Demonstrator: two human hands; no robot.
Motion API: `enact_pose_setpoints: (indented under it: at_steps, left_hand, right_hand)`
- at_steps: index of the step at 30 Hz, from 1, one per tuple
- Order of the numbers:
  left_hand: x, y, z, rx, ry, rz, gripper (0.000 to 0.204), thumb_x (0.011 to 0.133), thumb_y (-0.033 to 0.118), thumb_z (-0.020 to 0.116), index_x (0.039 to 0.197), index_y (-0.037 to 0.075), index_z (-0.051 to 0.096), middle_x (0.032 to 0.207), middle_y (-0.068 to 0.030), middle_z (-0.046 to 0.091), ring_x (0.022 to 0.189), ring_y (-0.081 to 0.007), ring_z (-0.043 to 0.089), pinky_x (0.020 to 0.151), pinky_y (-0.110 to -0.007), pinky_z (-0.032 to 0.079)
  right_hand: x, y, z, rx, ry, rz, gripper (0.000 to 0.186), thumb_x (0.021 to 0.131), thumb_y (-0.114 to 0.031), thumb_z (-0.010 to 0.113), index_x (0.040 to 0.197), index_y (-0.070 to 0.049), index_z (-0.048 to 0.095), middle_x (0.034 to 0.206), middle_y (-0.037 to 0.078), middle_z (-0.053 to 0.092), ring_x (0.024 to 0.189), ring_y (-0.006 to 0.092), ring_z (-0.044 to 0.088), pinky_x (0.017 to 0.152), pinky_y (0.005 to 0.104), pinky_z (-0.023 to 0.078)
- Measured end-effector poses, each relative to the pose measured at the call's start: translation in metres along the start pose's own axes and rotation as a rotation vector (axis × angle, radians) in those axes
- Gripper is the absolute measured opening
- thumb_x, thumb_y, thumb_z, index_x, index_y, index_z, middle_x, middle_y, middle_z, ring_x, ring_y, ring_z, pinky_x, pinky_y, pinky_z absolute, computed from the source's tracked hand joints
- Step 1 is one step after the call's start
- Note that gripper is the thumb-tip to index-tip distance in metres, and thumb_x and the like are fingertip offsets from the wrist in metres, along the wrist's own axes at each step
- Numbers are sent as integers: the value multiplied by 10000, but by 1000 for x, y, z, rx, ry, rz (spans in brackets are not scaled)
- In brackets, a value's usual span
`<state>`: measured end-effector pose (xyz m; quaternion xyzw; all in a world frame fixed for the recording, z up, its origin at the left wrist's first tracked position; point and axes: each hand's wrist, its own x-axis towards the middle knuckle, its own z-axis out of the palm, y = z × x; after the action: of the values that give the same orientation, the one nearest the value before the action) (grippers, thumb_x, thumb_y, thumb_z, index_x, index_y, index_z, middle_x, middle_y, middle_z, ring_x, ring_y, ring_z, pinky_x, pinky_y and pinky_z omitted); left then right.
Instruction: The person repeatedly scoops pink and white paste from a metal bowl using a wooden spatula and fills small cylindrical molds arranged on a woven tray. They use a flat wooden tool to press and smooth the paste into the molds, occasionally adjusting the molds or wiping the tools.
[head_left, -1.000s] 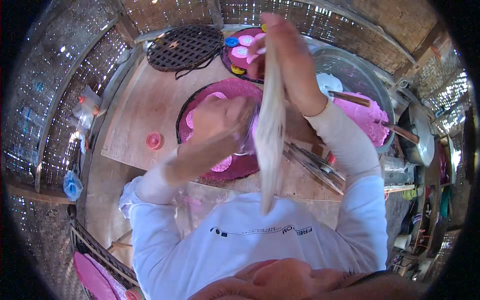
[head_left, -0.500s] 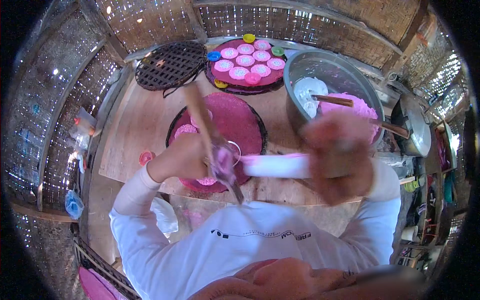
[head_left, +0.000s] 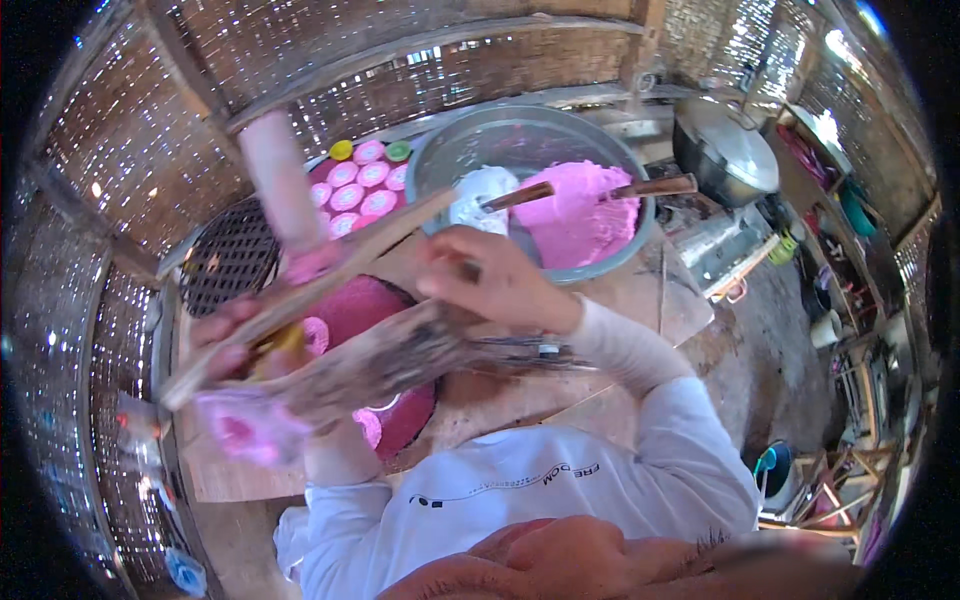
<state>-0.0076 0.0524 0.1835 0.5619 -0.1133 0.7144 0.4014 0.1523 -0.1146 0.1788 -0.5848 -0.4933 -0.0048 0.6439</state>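
Note:
My left hand [head_left: 225, 335] has its fingers wrapped round a wooden tool with two long arms, a pale stick [head_left: 345, 275] and a thick dark bar [head_left: 395, 360]. A blurred white cylinder [head_left: 275, 175] with a pink end rises beside the pale stick. Lilac-pink stuff [head_left: 250, 430] covers the tool's lower end. Something yellow [head_left: 275, 350] shows by the left fingers, partly hidden. My right hand [head_left: 495, 280] hovers by the dark bar, fingers loosely curled and apart, nothing visible in them. Beneath the tool, a round pink tray [head_left: 415, 415] carries pink rounds, mostly covered.
A grey basin [head_left: 425, 160] holds white and pink paste with two wooden handles standing in it. Pink-and-white rounds and small coloured cups sit on a far tray [head_left: 325, 165]. A dark woven rack [head_left: 215, 265] lies left; a lidded pot [head_left: 730, 150] stands right.
The view has swung right. The wooden tool has swung from steep to slanting across the table. The white cylinder has gone from lying near my right hand to standing up; my right hand is off it.

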Motion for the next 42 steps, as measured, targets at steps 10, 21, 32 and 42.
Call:
enact_pose_setpoints:
  at_steps: [10,21,32,42]
  left_hand:
    - [45,-6,-29,623,-333,388,267,820,168,620,1035,56,507,972,-116,441,855,-274,551,728,-365,513]
    - [26,-14,-4,830,-312,131,304,811,165,616,1058,10,531,946,-136,468,880,-289,537,744,-402,492]
    - [18,-49,9,1106,-502,230,370,792,231,649,1072,26,518,932,-153,491,846,-265,550,672,-363,491]
    - [20,-46,-13,1184,-522,300,352,836,285,599,1060,25,520,921,-140,543,833,-263,546,698,-368,473]
  right_hand:
    - [16,77,-206,-1837,-585,257,142,725,-207,566,721,-125,681,666,56,648,595,252,626,537,394,474]
    - [79,-6,-200,-1867,-846,84,107,734,-172,570,724,-119,662,628,71,635,601,218,646,514,358,472]
    - [86,180,-159,-1551,-1243,-238,144,807,-151,501,913,-131,598,654,46,604,654,197,620,791,356,397]
    - [85,169,-150,-1499,-1431,-442,128,757,-190,559,655,-171,635,593,2,615,607,161,602,723,330,361]
